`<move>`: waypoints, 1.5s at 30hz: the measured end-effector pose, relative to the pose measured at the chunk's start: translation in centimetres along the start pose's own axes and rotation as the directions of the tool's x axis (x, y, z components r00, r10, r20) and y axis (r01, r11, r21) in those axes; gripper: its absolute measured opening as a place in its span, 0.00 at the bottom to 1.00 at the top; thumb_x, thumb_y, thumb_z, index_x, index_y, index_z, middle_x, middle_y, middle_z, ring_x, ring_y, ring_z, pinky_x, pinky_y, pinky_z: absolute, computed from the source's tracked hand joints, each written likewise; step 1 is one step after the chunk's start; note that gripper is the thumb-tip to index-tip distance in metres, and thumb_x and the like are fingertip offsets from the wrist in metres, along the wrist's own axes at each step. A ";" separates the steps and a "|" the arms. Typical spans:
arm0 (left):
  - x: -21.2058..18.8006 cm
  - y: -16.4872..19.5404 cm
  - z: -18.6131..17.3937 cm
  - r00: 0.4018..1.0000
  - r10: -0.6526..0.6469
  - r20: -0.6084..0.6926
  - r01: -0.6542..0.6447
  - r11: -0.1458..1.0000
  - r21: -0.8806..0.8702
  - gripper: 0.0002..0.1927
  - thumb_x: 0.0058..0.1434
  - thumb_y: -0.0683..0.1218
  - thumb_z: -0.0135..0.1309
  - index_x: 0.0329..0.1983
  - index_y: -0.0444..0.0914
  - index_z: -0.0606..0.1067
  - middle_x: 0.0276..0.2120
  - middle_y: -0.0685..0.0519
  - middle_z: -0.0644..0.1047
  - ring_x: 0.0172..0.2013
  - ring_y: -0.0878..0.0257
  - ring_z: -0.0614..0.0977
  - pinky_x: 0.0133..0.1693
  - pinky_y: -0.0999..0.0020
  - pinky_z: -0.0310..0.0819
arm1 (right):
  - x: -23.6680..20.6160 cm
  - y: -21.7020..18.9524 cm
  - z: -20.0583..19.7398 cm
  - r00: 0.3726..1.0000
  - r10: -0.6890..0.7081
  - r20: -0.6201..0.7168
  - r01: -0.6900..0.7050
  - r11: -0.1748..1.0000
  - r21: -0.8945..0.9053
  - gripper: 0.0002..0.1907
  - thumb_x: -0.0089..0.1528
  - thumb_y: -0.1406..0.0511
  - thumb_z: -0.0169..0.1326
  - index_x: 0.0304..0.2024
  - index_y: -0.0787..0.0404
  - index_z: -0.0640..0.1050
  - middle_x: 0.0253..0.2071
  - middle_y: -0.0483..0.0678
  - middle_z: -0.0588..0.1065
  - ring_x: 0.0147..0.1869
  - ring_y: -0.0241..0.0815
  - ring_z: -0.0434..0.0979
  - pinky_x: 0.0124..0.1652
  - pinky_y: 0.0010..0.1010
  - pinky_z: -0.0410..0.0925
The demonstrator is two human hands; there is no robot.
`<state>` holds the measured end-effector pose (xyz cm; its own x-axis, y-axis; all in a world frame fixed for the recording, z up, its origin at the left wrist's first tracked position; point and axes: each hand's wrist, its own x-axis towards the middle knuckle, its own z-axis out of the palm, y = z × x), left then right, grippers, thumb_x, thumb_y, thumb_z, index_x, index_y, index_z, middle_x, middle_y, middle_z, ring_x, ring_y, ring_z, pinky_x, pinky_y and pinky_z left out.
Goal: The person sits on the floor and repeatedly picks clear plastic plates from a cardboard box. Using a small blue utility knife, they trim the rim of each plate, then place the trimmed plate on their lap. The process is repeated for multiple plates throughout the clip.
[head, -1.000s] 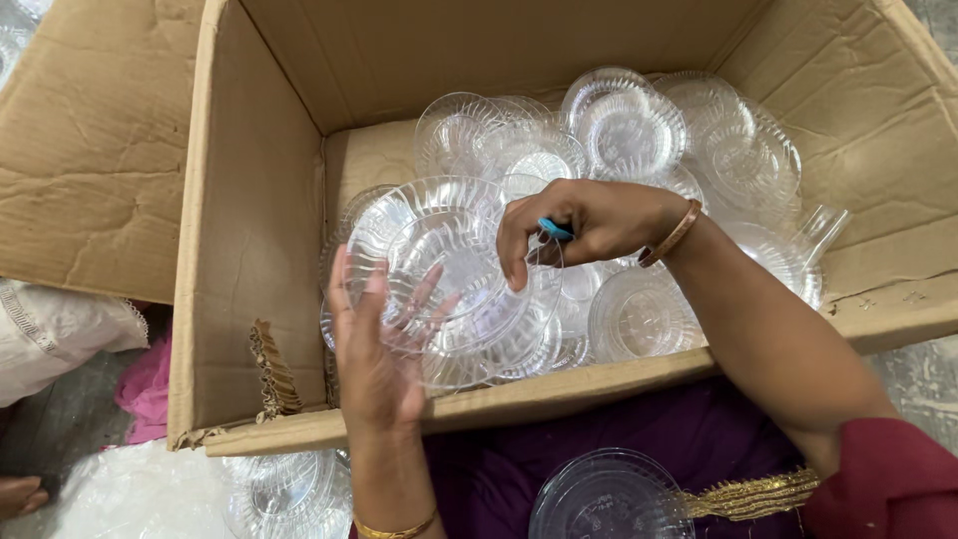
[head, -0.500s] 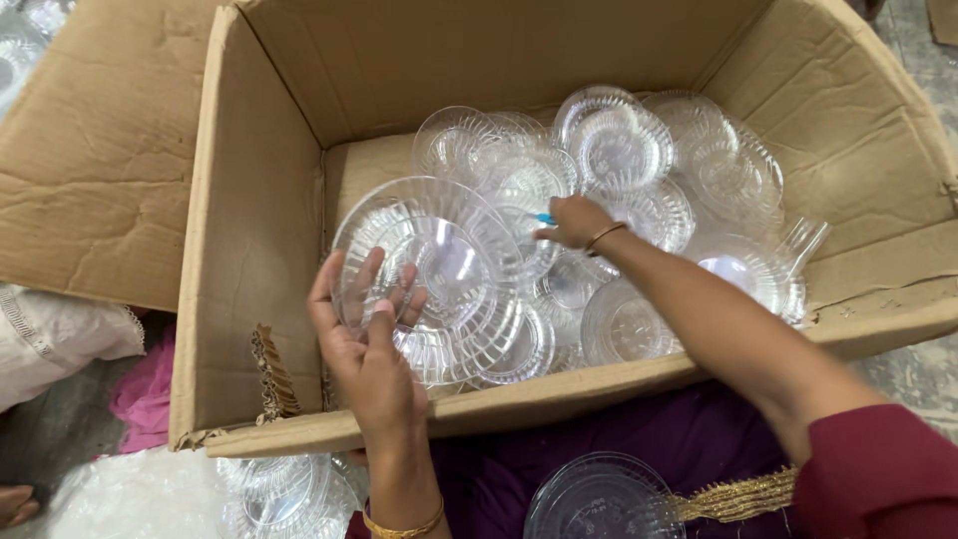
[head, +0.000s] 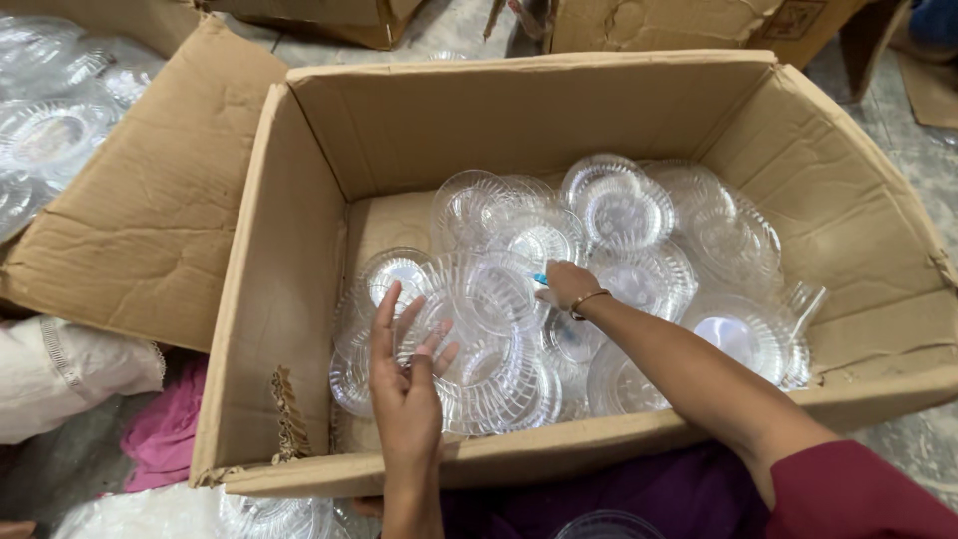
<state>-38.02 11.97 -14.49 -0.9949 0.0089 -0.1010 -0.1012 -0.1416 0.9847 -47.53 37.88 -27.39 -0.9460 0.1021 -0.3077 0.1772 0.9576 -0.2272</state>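
A large open cardboard box (head: pixel 299 299) holds several clear ribbed plastic bowls (head: pixel 619 205). My left hand (head: pixel 404 384) reaches in at the near left with its fingers spread against a stack of clear bowls (head: pixel 479 339). My right hand (head: pixel 567 286) is deeper in the box, curled around a small blue item (head: pixel 540 279) and resting on the bowls. A thin bangle circles that wrist.
The box's left flap (head: pixel 140 200) lies folded outward. More clear plastic bowls (head: pixel 50 130) lie at the far left outside the box. White and pink cloth (head: pixel 90 389) sits at the lower left. Another cardboard box (head: pixel 679 25) stands behind.
My right hand has moved from above the bowls down into the box. My left hand has opened its fingers on the stack of bowls. The view has shifted closer.
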 end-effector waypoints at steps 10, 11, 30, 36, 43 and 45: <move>0.0 -1.7 -0.5 0.993 0.118 -0.007 -0.118 0.989 -0.089 0.30 0.70 0.34 0.33 0.74 0.46 0.58 0.70 0.40 0.65 0.62 0.49 0.78 0.56 0.60 0.78 | 0.9 2.4 -4.7 0.994 -0.042 0.099 -0.038 0.720 0.693 0.15 0.63 0.71 0.52 0.53 0.62 0.74 0.40 0.50 0.82 0.39 0.44 0.84 0.41 0.37 0.73; 0.0 -1.6 -0.6 0.990 0.139 -0.004 -0.139 0.987 -0.079 0.29 0.70 0.34 0.33 0.74 0.44 0.59 0.70 0.40 0.65 0.62 0.49 0.77 0.57 0.60 0.78 | 0.9 2.8 -5.8 0.994 -0.083 -0.072 0.110 0.765 0.634 0.15 0.63 0.72 0.49 0.52 0.61 0.75 0.39 0.52 0.82 0.40 0.41 0.84 0.40 0.34 0.76; -7.5 0.3 -0.4 0.915 0.375 0.147 -0.379 0.925 0.003 0.27 0.73 0.50 0.44 0.71 0.32 0.65 0.69 0.40 0.70 0.70 0.51 0.69 0.69 0.57 0.60 | -23.6 -2.4 -8.8 0.835 -0.055 -0.547 0.382 0.774 0.505 0.15 0.65 0.61 0.58 0.53 0.60 0.79 0.43 0.48 0.79 0.40 0.36 0.79 0.42 0.28 0.73; -21.3 -0.6 0.4 0.952 0.283 0.118 -0.279 0.959 -0.049 0.29 0.72 0.52 0.45 0.71 0.34 0.65 0.68 0.41 0.70 0.70 0.52 0.69 0.68 0.59 0.61 | -34.4 -0.1 -5.4 0.896 0.128 -0.426 0.258 0.631 0.732 0.14 0.60 0.64 0.62 0.48 0.61 0.83 0.41 0.44 0.83 0.40 0.33 0.78 0.42 0.26 0.72; -30.5 -2.3 -0.6 0.988 0.024 0.154 0.028 0.945 -0.327 0.28 0.64 0.47 0.55 0.66 0.34 0.67 0.63 0.46 0.70 0.60 0.55 0.74 0.52 0.55 0.79 | -43.3 2.1 -2.6 0.908 0.136 -0.396 0.277 0.516 0.811 0.12 0.61 0.69 0.62 0.47 0.65 0.83 0.41 0.46 0.82 0.43 0.31 0.79 0.45 0.23 0.72; -32.0 -2.3 -1.0 0.985 0.006 0.170 0.044 0.955 -0.292 0.28 0.63 0.45 0.57 0.65 0.35 0.67 0.62 0.47 0.71 0.59 0.56 0.75 0.54 0.57 0.80 | -44.9 2.2 -2.4 0.905 0.157 -0.395 0.283 0.472 0.835 0.12 0.63 0.70 0.61 0.49 0.65 0.83 0.41 0.48 0.81 0.41 0.32 0.78 0.42 0.23 0.71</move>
<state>-5.97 10.99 -13.63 -0.9820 0.1758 -0.0691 -0.1388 -0.4238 0.8951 -5.30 36.05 -11.80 -0.9355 0.3496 0.0511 0.0429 0.2560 -0.9657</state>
